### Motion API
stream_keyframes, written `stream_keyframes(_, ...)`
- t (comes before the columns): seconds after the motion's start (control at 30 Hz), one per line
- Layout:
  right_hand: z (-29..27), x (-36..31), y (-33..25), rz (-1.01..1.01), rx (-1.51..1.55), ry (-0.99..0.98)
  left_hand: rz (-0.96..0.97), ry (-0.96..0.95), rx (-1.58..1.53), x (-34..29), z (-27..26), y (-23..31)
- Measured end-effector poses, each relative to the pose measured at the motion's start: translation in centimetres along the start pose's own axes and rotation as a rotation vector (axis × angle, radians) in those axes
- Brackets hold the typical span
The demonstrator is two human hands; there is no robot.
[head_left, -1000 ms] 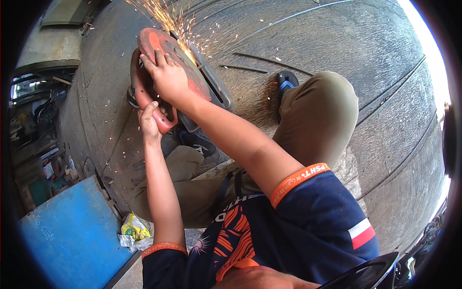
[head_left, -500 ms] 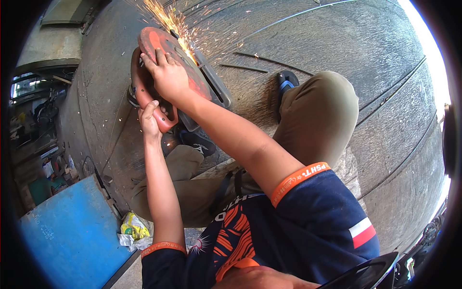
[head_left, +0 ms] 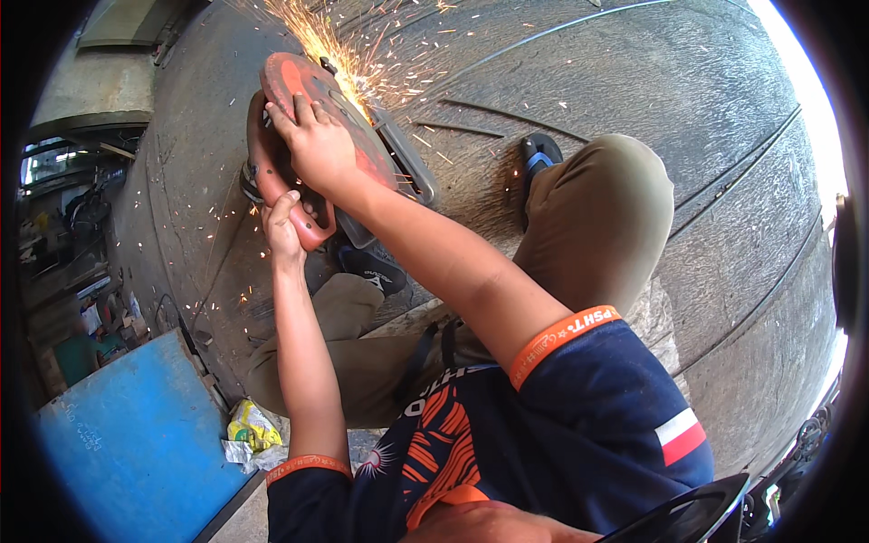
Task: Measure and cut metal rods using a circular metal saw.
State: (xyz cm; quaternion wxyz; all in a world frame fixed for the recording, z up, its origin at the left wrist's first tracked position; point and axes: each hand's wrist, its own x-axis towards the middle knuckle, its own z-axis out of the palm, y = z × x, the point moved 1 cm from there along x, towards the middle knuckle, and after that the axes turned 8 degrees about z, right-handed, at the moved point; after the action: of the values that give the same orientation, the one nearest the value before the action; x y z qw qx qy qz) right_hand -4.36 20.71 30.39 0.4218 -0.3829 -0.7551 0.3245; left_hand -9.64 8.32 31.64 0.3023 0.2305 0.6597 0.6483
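Head view: left hand (head_left: 282, 233) curls closed round the saw's (head_left: 369, 149) handle (head_left: 269, 177); right hand (head_left: 319, 156), fingers loosely spread, lies on its guard (head_left: 291, 77). The saw stands on the floor (head_left: 588, 77); sparks (head_left: 337, 59) fan wider than half a second ago, suggesting a stronger bite.

Left hand (head_left: 281, 226): fingers mostly hidden behind handle (head_left: 312, 237). Right hand (head_left: 321, 152): palm side hidden against guard (head_left: 294, 74). Just beyond right fingertips, guard's inside hidden; spot where sparks (head_left: 326, 45) start washed out by glare, thing there impossible to tell. Farther beyond fingertips, sparks cut off by upper edge, many streaked. Just right of left fingers, shoe (head_left: 378, 274) partly hidden behind saw (head_left: 360, 237). Well left of left fingers, clutter (head_left: 77, 213) too dim, small to tell. Below left fingers, board (head_left: 136, 434) cut off by lower edge.
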Motion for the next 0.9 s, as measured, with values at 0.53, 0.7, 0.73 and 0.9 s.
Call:
stream_keyframes(0.53, -0.1, -0.2, 0.1, 0.001, 0.000, -0.007, -0.001, 0.015, 0.039, 0.3, -0.9, -0.9)
stream_keyframes(0.7, -0.1, -0.3, 0.1, -0.011, 0.002, -0.012, -0.027, 0.001, 0.000, 0.3, -0.9, -0.8)
stream_keyframes(0.73, -0.1, -0.3, 0.2, -0.018, 0.003, -0.037, -0.034, -0.010, -0.010, 0.3, -0.8, -0.7)
stream_keyframes(0.9, -0.1, -0.3, 0.4, -0.017, 0.006, -0.031, -0.017, -0.022, 0.014, 0.0, -0.3, -0.5)
